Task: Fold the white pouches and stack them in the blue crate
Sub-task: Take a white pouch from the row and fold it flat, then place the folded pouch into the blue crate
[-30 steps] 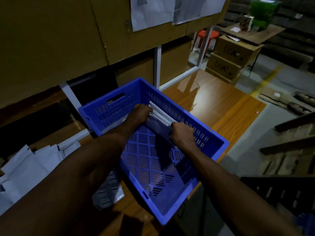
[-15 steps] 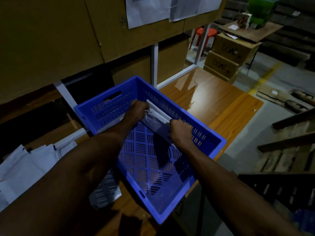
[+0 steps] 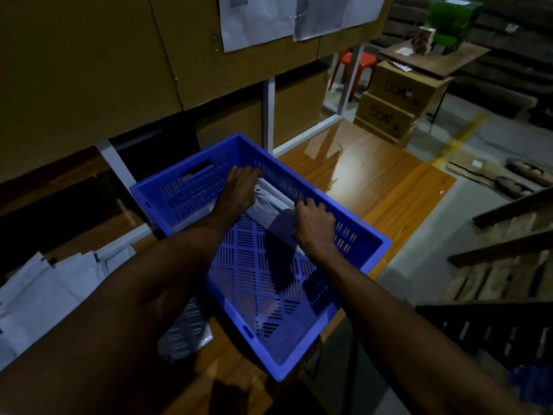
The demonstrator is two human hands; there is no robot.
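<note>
- The left hand is laid on the far end of a folded pouch, with the fingers curled down over it near the far corner of the crate.
- The right hand is curled over the near end of the same pouch, so the pouch is held at both ends.
- Compared with a second ago, the two hands are seen pushed a little deeper toward the long side wall, and the pouch is pressed closer to the other folded ones stood there.
- From this it is judged that the pouch is being tucked into its row, and that this one is nearly put away.
- The pouch is thin, soft and smooth, and a long flat strip is made of it by the fold.
- The crate is hard blue plastic, with many small slots cut in its walls and floor, and most of its floor is bare.
- A pile of unfolded pouches is seen on the left, limp and wrinkly, so more work is left.
- One more pouch is lying flat beside the crate, partly under the left arm.
- The table under it all is shiny brown wood.
</note>
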